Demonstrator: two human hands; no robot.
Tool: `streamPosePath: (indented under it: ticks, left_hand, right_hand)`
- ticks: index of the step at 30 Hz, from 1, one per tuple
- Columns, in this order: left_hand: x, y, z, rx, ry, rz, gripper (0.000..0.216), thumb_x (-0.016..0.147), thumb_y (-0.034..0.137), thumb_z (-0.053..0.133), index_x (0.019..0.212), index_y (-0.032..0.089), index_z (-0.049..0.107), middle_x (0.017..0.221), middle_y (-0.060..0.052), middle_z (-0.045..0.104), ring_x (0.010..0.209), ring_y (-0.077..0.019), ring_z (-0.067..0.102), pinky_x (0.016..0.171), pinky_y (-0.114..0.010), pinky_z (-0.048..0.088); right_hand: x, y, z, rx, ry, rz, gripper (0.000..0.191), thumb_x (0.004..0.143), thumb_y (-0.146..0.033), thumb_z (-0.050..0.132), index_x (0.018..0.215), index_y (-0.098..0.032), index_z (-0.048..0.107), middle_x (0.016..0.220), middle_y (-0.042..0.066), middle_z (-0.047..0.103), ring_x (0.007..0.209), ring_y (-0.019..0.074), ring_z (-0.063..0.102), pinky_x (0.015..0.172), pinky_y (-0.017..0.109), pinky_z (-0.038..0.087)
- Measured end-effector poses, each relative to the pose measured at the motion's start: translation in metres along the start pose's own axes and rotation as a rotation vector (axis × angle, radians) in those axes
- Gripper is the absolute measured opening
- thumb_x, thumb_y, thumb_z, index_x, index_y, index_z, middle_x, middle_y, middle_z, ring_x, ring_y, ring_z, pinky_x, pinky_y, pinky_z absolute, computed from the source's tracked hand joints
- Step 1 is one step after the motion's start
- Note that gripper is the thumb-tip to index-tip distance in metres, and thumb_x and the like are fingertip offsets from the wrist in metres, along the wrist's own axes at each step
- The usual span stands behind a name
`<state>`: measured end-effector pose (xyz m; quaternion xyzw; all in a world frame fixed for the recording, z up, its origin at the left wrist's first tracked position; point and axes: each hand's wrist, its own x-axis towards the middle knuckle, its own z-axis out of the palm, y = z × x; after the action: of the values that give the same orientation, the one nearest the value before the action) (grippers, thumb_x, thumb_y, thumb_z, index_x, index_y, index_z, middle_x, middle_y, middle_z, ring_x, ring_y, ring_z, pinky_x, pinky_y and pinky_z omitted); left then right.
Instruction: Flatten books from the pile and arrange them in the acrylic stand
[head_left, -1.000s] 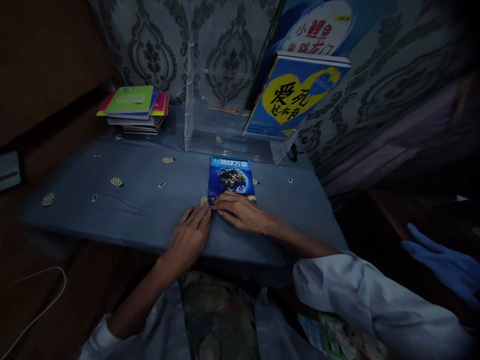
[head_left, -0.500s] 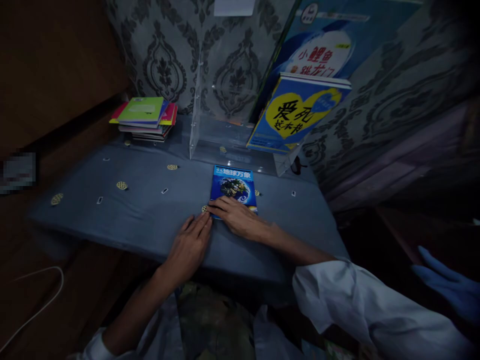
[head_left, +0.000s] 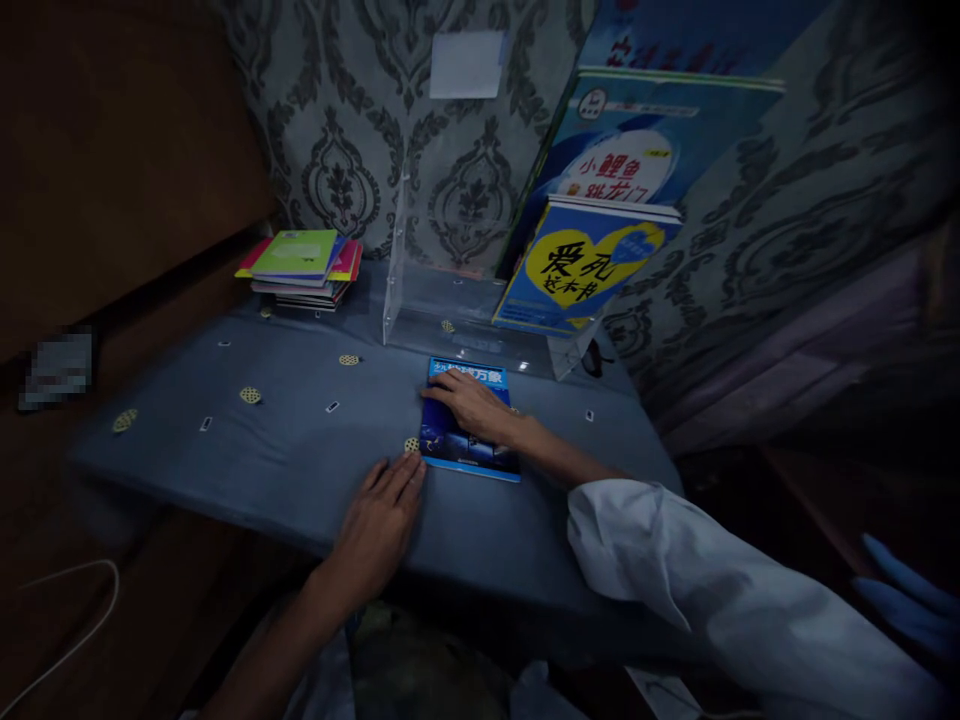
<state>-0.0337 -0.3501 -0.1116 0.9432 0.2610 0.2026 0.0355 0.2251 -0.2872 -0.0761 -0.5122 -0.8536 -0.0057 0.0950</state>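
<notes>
A small blue book with an earth picture lies flat on the blue-covered table. My right hand rests flat on the upper half of its cover, fingers stretched out. My left hand lies flat on the cloth just left of the book's near corner, fingers together and pointing at a small round patterned disc. Neither hand holds anything.
A clear acrylic stand behind the book holds two leaning blue books. A stack of colourful books sits at the back left. Several small discs and tags dot the cloth. Someone's blue-gloved hand shows at the right edge.
My right hand slid from the book's near edge up onto its cover. My left hand stayed by the disc. The view tilted up, so everything sits lower in the frame.
</notes>
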Motion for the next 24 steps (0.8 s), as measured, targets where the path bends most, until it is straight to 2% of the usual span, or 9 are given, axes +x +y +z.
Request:
streamPosePath:
  ticks: [7, 15, 24]
  left_hand:
    - [0.000, -0.001, 0.000, 0.027, -0.010, 0.015, 0.048, 0.095, 0.006, 0.037, 0.142, 0.011, 0.049, 0.144, -0.016, 0.058, 0.133, -0.0234, 0.057, 0.109, -0.044, 0.048]
    - [-0.001, 0.000, 0.002, 0.008, 0.040, 0.015, 0.048, 0.096, 0.008, 0.037, 0.142, 0.013, 0.050, 0.142, -0.015, 0.060, 0.132, -0.0225, 0.058, 0.111, -0.045, 0.046]
    - [0.000, -0.003, 0.000, 0.031, 0.047, 0.049, 0.045, 0.098, 0.010, 0.037, 0.140, 0.013, 0.052, 0.140, -0.014, 0.062, 0.130, -0.0229, 0.059, 0.109, -0.043, 0.049]
  right_hand:
    - [0.015, 0.029, 0.009, -0.010, 0.020, 0.147, 0.056, 0.086, 0.005, 0.045, 0.135, -0.018, 0.061, 0.138, 0.016, 0.058, 0.122, 0.0289, 0.051, 0.101, 0.048, 0.043]
    - [0.014, 0.030, 0.013, -0.003, 0.025, 0.208, 0.057, 0.089, 0.003, 0.044, 0.139, -0.022, 0.059, 0.142, 0.013, 0.055, 0.123, 0.0281, 0.049, 0.100, 0.046, 0.042]
    - [0.017, 0.029, 0.015, -0.041, 0.035, 0.340, 0.051, 0.097, -0.010, 0.041, 0.146, -0.021, 0.052, 0.132, 0.014, 0.060, 0.115, 0.0284, 0.050, 0.093, 0.040, 0.042]
